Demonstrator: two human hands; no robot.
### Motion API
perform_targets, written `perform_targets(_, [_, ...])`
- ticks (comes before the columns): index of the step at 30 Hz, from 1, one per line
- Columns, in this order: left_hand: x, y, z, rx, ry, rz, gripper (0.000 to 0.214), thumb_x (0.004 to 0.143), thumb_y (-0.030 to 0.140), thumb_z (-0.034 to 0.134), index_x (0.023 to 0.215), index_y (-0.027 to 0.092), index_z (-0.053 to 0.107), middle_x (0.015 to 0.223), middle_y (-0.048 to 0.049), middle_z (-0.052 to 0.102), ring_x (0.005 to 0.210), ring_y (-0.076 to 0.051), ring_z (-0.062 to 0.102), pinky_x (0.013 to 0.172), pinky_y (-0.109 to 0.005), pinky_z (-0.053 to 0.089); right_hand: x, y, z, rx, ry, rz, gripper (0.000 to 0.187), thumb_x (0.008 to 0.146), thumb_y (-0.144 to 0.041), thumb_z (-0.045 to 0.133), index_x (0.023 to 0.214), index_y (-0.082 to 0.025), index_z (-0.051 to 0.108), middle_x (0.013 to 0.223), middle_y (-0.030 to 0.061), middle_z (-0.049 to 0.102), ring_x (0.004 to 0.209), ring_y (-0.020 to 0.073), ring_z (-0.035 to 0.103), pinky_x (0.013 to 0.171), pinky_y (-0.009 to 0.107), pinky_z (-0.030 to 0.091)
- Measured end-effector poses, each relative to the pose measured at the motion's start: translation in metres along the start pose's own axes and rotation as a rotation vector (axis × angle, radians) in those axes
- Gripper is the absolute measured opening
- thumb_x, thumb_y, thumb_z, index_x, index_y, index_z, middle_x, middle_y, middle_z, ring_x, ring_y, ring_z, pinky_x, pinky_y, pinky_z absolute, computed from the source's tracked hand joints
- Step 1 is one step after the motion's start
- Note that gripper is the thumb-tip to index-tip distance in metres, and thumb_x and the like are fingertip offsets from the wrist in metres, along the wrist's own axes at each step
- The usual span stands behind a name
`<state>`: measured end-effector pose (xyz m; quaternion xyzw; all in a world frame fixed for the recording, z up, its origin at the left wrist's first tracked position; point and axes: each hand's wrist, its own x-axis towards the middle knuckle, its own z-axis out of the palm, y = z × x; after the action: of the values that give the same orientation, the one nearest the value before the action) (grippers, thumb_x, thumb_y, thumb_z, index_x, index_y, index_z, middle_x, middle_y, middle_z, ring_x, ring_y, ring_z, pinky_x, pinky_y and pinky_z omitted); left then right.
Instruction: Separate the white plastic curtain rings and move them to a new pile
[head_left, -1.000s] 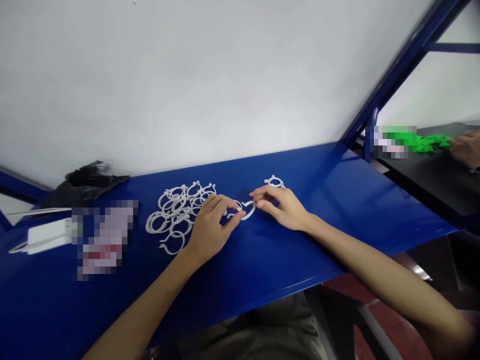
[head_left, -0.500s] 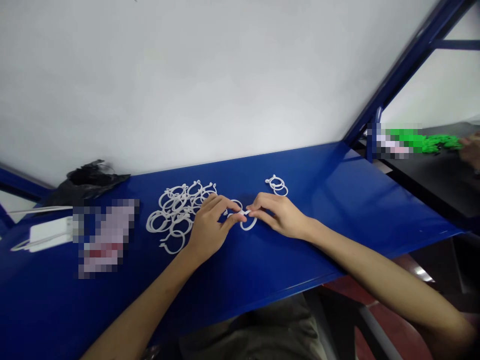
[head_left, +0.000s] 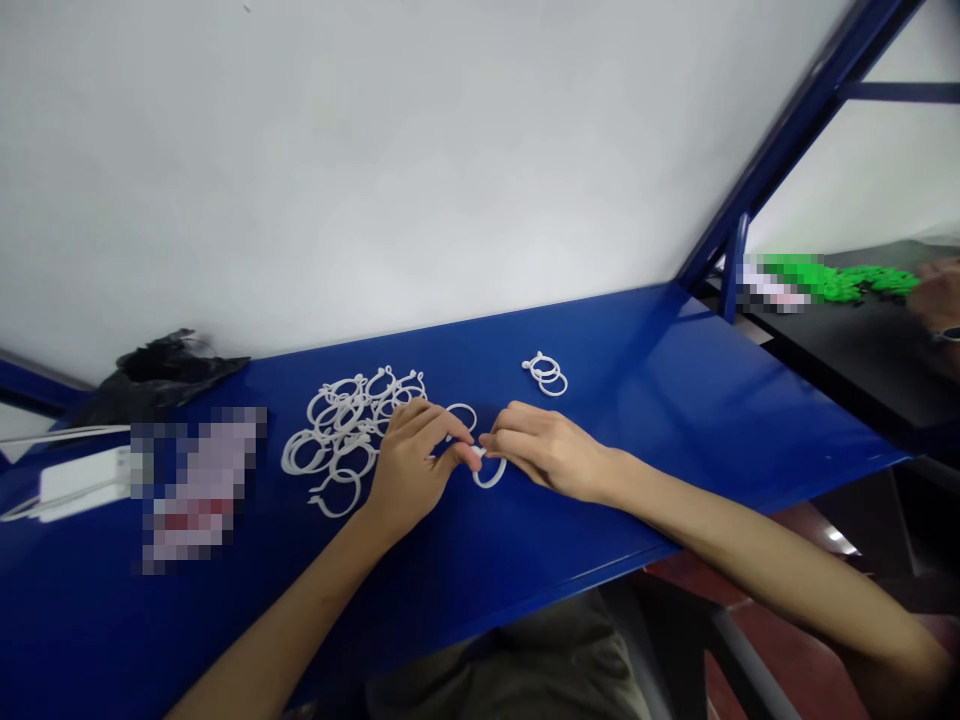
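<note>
My left hand [head_left: 409,470] and my right hand [head_left: 547,450] meet over the blue table [head_left: 675,400], both pinching one white plastic ring [head_left: 489,474] that hangs below the fingertips. Just behind my left fingers lies another loose white ring [head_left: 460,414]. A pile of several white rings [head_left: 345,425] is spread to the left of my left hand. A small stack of white rings [head_left: 547,373] lies behind my right hand, apart from it.
A black bag [head_left: 161,365] sits at the back left against the white wall. A white charger with cable [head_left: 71,480] and a blurred object [head_left: 191,480] lie at the left. A blue frame post [head_left: 795,130] rises at right; beyond it, green pieces [head_left: 855,280] and another person's hand [head_left: 937,295].
Both hands have drawn slightly nearer to me and to the left, still pinching the ring. The ring now hangs lower beneath the fingertips.
</note>
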<state>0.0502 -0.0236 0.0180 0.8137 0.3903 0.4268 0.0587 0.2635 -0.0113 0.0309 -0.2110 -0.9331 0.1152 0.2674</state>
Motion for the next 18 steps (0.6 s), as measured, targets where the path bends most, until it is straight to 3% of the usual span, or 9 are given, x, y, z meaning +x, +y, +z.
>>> perform_targets(3, [0.001,-0.002,0.002,0.053,-0.034,-0.004,0.025,0.095,0.032,0.057,0.072,0.022,0.061,0.072,0.0015,0.067,0.076,-0.017,0.056,0.077,-0.034,0.044,0.001,0.006,0.0,-0.028,0.033,0.016,0.032,0.105,-0.024,0.036,0.101,-0.014,0.065,0.089,0.0089,0.063,0.08,0.0166,0.055,0.072,0.029,0.048])
perform_targets(7, [-0.001,-0.01,0.005,0.246,-0.123,-0.06,0.024,0.091,0.045,0.06,0.095,0.022,0.066,0.092,-0.0035,0.069,0.094,-0.023,0.056,0.087,-0.039,0.045,0.002,0.029,-0.002,-0.032,0.173,0.115,0.026,0.103,-0.028,0.044,0.108,-0.016,0.067,0.097,0.0091,0.067,0.088,0.0182,0.06,0.079,0.032,0.05])
perform_targets(12, [-0.005,-0.016,0.006,0.513,-0.314,-0.148,0.043,0.089,0.054,0.057,0.112,0.019,0.066,0.111,-0.0119,0.061,0.108,-0.032,0.05,0.092,-0.047,0.043,-0.01,0.08,-0.013,-0.126,0.413,0.516,0.022,0.097,-0.028,0.055,0.102,-0.018,0.073,0.087,0.0053,0.069,0.074,0.0163,0.061,0.071,0.029,0.048])
perform_targets(15, [-0.006,-0.015,0.004,0.582,-0.382,-0.187,0.04,0.092,0.05,0.051,0.114,0.02,0.067,0.107,-0.0124,0.061,0.105,-0.032,0.049,0.09,-0.047,0.042,-0.018,0.105,-0.018,-0.141,0.447,0.731,0.018,0.092,-0.029,0.059,0.095,-0.019,0.074,0.083,0.0031,0.072,0.071,0.0157,0.063,0.068,0.027,0.046])
perform_targets(18, [-0.007,-0.014,0.002,0.578,-0.406,-0.171,0.033,0.094,0.041,0.047,0.112,0.021,0.067,0.102,-0.0111,0.065,0.104,-0.032,0.05,0.089,-0.046,0.041,-0.022,0.116,-0.018,-0.136,0.409,0.86,0.017,0.088,-0.032,0.062,0.089,-0.019,0.072,0.08,0.002,0.073,0.071,0.0158,0.064,0.066,0.026,0.045])
